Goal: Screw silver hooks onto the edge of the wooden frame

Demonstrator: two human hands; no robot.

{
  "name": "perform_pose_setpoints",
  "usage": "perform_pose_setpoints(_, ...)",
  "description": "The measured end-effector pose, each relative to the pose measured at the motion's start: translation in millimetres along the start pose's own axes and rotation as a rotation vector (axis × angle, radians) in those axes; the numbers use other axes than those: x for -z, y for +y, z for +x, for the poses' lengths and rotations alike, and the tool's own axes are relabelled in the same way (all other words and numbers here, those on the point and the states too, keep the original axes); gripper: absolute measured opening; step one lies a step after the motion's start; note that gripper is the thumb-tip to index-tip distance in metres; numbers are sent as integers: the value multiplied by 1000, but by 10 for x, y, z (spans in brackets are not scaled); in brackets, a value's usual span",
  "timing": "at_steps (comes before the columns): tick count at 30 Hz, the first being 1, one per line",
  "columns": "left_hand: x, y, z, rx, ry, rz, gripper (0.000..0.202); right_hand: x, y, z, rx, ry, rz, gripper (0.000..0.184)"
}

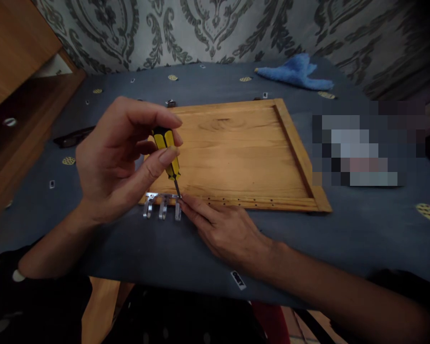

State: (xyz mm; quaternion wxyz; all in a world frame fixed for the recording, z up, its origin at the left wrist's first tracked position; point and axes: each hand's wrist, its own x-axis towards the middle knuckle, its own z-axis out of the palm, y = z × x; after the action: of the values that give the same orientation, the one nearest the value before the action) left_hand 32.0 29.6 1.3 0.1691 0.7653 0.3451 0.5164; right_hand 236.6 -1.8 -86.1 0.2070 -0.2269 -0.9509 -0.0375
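My left hand (pixel 121 157) grips the yellow-and-black handle of a screwdriver (pixel 168 155), held nearly upright. Its tip touches the right end of a metal hook rack (pixel 161 203) with three hooks, which lies on the near left edge of a wooden framed panel (pixel 243 153). My right hand (pixel 222 227) lies flat on the blue cloth just right of the rack, its fingertips pressed together at the screwdriver tip and the rack's end. A row of small holes runs along the panel's near rail.
A blue patterned cloth (pixel 344 229) covers the table. A blue fluffy thing (pixel 297 71) lies at the back, dark glasses (pixel 73 137) at the left, a wooden cabinet (pixel 17 52) at the far left, patterned wallpaper behind. A blurred patch sits at the right.
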Motion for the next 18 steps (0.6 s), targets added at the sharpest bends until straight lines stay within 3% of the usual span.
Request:
perform_pose_setpoints(7,13,-62,7,-90,-55,48,37,18,-2,7,0,-4,-24,45)
perform_pose_setpoints(14,-12,-9,10,-21,73,-71,35,7,-4,7,-7,8,-45,45)
perform_pose_setpoints(18,-27,3,-15,3,73,-82,32,-1,-4,-4,-3,28,-35,44)
